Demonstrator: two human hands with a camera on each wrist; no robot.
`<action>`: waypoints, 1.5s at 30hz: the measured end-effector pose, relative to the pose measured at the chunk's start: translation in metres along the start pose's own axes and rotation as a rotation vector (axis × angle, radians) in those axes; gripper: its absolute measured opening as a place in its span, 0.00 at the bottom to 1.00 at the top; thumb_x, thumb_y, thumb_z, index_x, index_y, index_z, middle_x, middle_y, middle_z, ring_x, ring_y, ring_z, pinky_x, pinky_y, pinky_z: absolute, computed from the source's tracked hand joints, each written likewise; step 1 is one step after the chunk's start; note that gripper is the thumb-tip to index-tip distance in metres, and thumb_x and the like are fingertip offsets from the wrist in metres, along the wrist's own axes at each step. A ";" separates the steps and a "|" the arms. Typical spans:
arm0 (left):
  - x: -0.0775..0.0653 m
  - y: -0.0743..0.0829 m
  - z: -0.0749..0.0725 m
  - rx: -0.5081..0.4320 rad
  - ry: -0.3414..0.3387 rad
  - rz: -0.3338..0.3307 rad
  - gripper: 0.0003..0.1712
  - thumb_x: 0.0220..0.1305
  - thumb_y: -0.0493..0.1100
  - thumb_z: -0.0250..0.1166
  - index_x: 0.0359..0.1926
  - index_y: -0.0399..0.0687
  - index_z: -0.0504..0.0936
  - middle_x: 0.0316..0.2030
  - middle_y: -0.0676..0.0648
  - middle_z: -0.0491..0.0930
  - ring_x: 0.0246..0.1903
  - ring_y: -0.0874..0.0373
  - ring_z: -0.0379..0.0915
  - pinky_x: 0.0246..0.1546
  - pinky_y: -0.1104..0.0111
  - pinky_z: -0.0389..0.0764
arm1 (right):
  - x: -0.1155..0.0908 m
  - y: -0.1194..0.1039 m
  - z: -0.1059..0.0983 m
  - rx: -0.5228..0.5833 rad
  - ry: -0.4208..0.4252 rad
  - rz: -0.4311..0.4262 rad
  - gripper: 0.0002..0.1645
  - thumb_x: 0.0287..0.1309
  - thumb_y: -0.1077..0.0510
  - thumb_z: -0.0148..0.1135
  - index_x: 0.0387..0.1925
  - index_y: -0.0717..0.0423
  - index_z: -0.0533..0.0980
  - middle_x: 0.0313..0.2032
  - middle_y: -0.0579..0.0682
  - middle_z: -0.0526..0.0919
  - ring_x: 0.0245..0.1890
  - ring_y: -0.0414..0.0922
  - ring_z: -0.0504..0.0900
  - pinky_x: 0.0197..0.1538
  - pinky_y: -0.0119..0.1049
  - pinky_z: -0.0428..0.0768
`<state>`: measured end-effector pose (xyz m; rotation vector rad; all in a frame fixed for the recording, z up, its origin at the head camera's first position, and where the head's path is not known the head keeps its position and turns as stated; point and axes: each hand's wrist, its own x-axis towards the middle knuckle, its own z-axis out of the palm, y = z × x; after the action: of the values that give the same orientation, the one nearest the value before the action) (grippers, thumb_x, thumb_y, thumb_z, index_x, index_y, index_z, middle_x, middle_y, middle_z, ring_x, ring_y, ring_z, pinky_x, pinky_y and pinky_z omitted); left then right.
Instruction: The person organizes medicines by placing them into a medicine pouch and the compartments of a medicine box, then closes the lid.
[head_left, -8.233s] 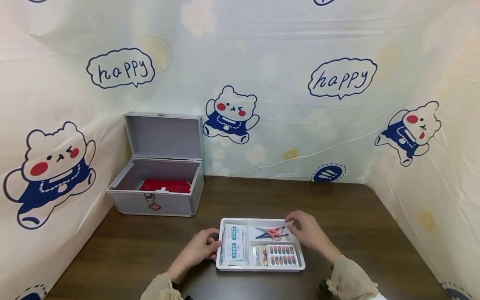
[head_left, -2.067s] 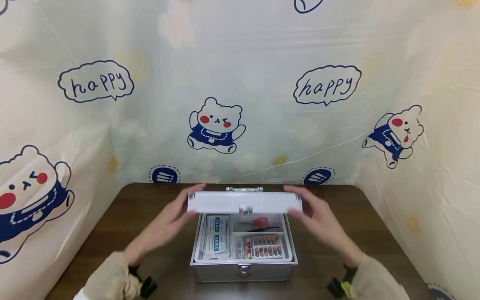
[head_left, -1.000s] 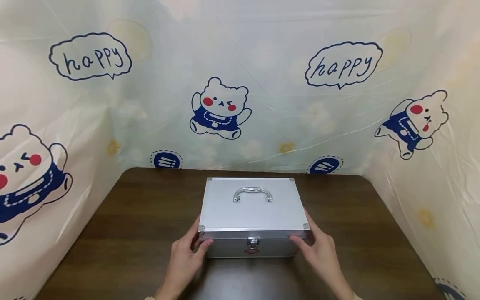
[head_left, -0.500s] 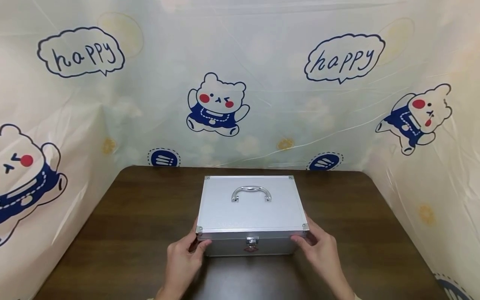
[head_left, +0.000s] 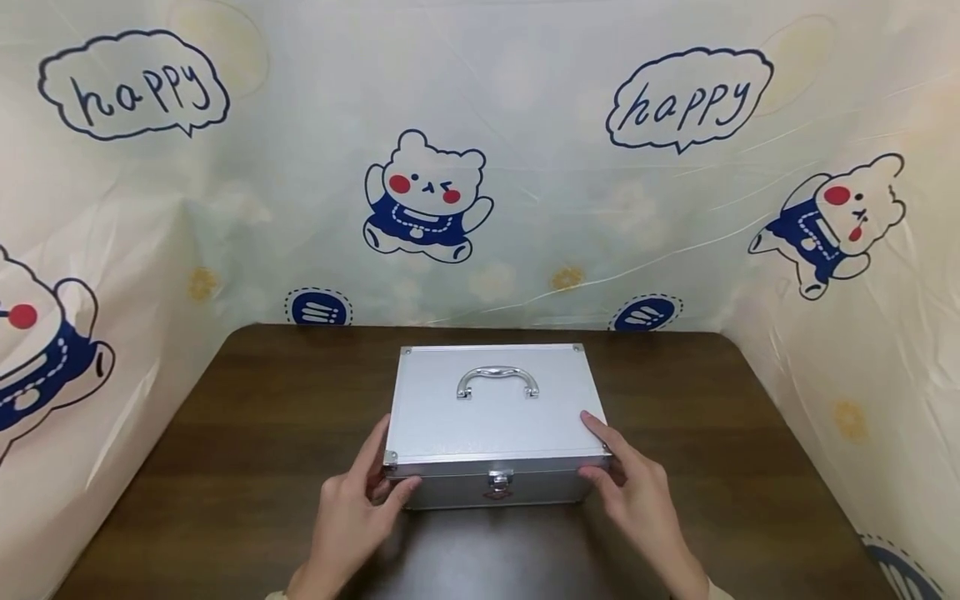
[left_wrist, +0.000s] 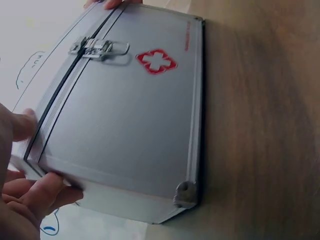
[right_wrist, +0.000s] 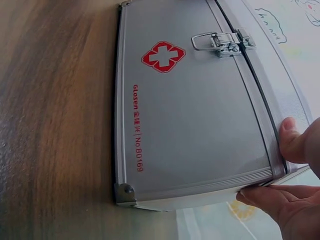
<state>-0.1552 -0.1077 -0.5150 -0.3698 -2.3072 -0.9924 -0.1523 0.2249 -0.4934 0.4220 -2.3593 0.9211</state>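
Observation:
A silver first-aid box [head_left: 495, 417] sits on the table with its lid down. My left hand [head_left: 352, 508] grips its left front corner, thumb at the front and fingers along the side. At the opposite corner my right hand [head_left: 637, 492] holds the box, its thumb on the front edge of the lid and one finger laid over the lid's top. A metal latch [right_wrist: 225, 42] spans the lid seam at the front, its wire loop sticking out. Below it shows a red emblem with a white cross [left_wrist: 156, 61]. The box's contents are hidden.
The brown wooden table [head_left: 247, 467] reaches back to a patterned cloth [head_left: 540, 208] that hangs behind and along both sides. A carrying handle [head_left: 498, 379] stands on top of the lid.
Earlier the filled tray lay on the table beside the opened box. Then the tray sat inside and both hands lowered the lid. Just now a right finger has moved onto the lid's top.

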 end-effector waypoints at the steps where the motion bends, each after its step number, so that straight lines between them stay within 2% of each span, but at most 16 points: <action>1: 0.002 0.000 -0.002 -0.019 -0.021 -0.014 0.57 0.41 0.38 0.83 0.73 0.49 0.65 0.41 0.44 0.89 0.22 0.79 0.70 0.24 0.85 0.72 | 0.000 0.000 0.000 0.004 0.008 -0.004 0.46 0.36 0.70 0.80 0.63 0.47 0.77 0.51 0.56 0.87 0.33 0.34 0.80 0.37 0.16 0.79; 4: 0.009 -0.002 -0.009 -0.038 -0.110 -0.054 0.62 0.41 0.40 0.83 0.76 0.55 0.59 0.57 0.42 0.82 0.28 0.72 0.80 0.27 0.84 0.78 | -0.001 0.000 0.000 0.009 0.021 -0.010 0.47 0.36 0.71 0.80 0.62 0.47 0.77 0.50 0.57 0.87 0.32 0.33 0.79 0.36 0.16 0.78; 6: 0.017 -0.003 -0.015 -0.021 -0.186 -0.062 0.64 0.41 0.43 0.84 0.77 0.58 0.56 0.70 0.42 0.68 0.26 0.69 0.81 0.26 0.82 0.79 | 0.000 0.000 0.000 0.006 0.027 -0.018 0.46 0.36 0.71 0.80 0.62 0.47 0.77 0.49 0.57 0.87 0.31 0.33 0.79 0.35 0.16 0.78; 8: 0.026 -0.003 -0.019 0.027 -0.266 -0.022 0.64 0.42 0.47 0.84 0.77 0.61 0.56 0.77 0.43 0.54 0.24 0.68 0.77 0.26 0.78 0.79 | 0.000 0.001 0.001 0.002 0.029 -0.023 0.46 0.36 0.71 0.80 0.62 0.47 0.77 0.49 0.57 0.87 0.30 0.33 0.79 0.34 0.17 0.78; 10: 0.036 -0.002 -0.021 0.081 -0.337 0.048 0.61 0.42 0.51 0.83 0.75 0.62 0.59 0.79 0.43 0.45 0.37 0.60 0.81 0.37 0.69 0.84 | 0.001 0.001 0.002 0.001 0.033 -0.023 0.46 0.35 0.71 0.80 0.62 0.47 0.77 0.49 0.57 0.87 0.30 0.34 0.79 0.34 0.17 0.79; 12: 0.045 0.001 -0.023 0.166 -0.394 0.132 0.57 0.43 0.54 0.83 0.73 0.62 0.64 0.79 0.44 0.45 0.54 0.49 0.77 0.47 0.57 0.84 | 0.000 0.000 0.003 0.007 0.027 -0.016 0.46 0.36 0.71 0.79 0.62 0.47 0.77 0.51 0.57 0.86 0.33 0.35 0.81 0.37 0.16 0.79; 15: 0.055 0.008 -0.025 0.275 -0.482 0.218 0.51 0.46 0.59 0.80 0.72 0.63 0.67 0.79 0.44 0.49 0.75 0.34 0.48 0.57 0.42 0.76 | -0.003 0.000 0.004 0.004 0.018 -0.010 0.47 0.37 0.70 0.79 0.63 0.47 0.76 0.54 0.58 0.85 0.39 0.41 0.86 0.41 0.16 0.79; 21: 0.070 0.023 -0.019 0.364 -0.631 0.300 0.47 0.54 0.65 0.72 0.73 0.65 0.65 0.78 0.42 0.52 0.75 0.28 0.42 0.58 0.38 0.74 | -0.006 0.000 0.004 -0.045 -0.015 0.003 0.47 0.40 0.67 0.79 0.65 0.45 0.74 0.58 0.60 0.81 0.48 0.54 0.86 0.40 0.29 0.84; 23: 0.074 0.027 -0.015 0.379 -0.661 0.324 0.48 0.55 0.66 0.71 0.74 0.66 0.63 0.77 0.41 0.54 0.74 0.25 0.42 0.56 0.38 0.75 | -0.006 0.000 0.004 -0.091 -0.031 -0.024 0.38 0.50 0.56 0.74 0.65 0.46 0.74 0.63 0.62 0.75 0.55 0.57 0.82 0.45 0.38 0.85; 25: 0.077 0.030 -0.012 0.397 -0.676 0.343 0.48 0.56 0.66 0.70 0.75 0.66 0.62 0.76 0.40 0.56 0.73 0.23 0.45 0.53 0.40 0.78 | -0.006 -0.002 0.004 -0.180 -0.054 -0.075 0.35 0.60 0.43 0.65 0.65 0.51 0.73 0.68 0.63 0.68 0.63 0.61 0.74 0.55 0.49 0.82; 28: 0.080 0.032 -0.010 0.440 -0.662 0.378 0.49 0.56 0.66 0.70 0.75 0.66 0.61 0.74 0.39 0.61 0.71 0.22 0.50 0.48 0.45 0.82 | -0.005 -0.009 0.010 -0.347 -0.078 -0.170 0.46 0.59 0.30 0.55 0.66 0.60 0.69 0.71 0.64 0.63 0.70 0.64 0.61 0.63 0.67 0.67; 30: 0.080 0.033 -0.010 0.459 -0.644 0.390 0.48 0.56 0.66 0.70 0.75 0.66 0.62 0.73 0.39 0.63 0.70 0.22 0.52 0.46 0.48 0.84 | -0.006 -0.017 0.018 -0.458 -0.079 -0.207 0.53 0.52 0.30 0.66 0.67 0.62 0.66 0.70 0.64 0.64 0.70 0.65 0.60 0.62 0.75 0.62; 33: 0.080 0.033 -0.010 0.471 -0.632 0.402 0.48 0.55 0.67 0.70 0.75 0.66 0.62 0.73 0.40 0.64 0.70 0.23 0.52 0.42 0.52 0.86 | -0.011 -0.030 0.033 -0.565 -0.052 -0.236 0.64 0.31 0.36 0.83 0.67 0.60 0.65 0.66 0.67 0.67 0.66 0.65 0.64 0.60 0.79 0.59; 35: 0.080 0.034 -0.010 0.456 -0.637 0.381 0.49 0.55 0.66 0.71 0.75 0.67 0.62 0.73 0.40 0.62 0.71 0.24 0.51 0.40 0.52 0.86 | -0.014 -0.039 0.043 -0.593 -0.029 -0.247 0.67 0.24 0.37 0.86 0.67 0.58 0.66 0.64 0.68 0.68 0.63 0.65 0.64 0.59 0.81 0.57; 41: 0.079 0.032 -0.011 0.371 -0.621 0.189 0.52 0.48 0.64 0.77 0.73 0.71 0.64 0.80 0.41 0.40 0.74 0.24 0.37 0.47 0.43 0.82 | -0.014 -0.052 0.067 -0.568 0.012 -0.245 0.66 0.25 0.36 0.86 0.68 0.52 0.66 0.63 0.70 0.65 0.62 0.64 0.60 0.55 0.82 0.51; 45: 0.080 0.032 -0.008 0.343 -0.564 0.172 0.56 0.42 0.62 0.81 0.73 0.67 0.65 0.79 0.37 0.36 0.70 0.17 0.42 0.51 0.40 0.78 | -0.013 -0.050 0.076 -0.556 0.089 -0.250 0.64 0.23 0.38 0.87 0.65 0.54 0.68 0.61 0.70 0.66 0.60 0.65 0.61 0.53 0.83 0.50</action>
<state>-0.1995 -0.0902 -0.4430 -0.7643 -2.8203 -0.4221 -0.1486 0.1375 -0.5212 0.4215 -2.2887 0.1486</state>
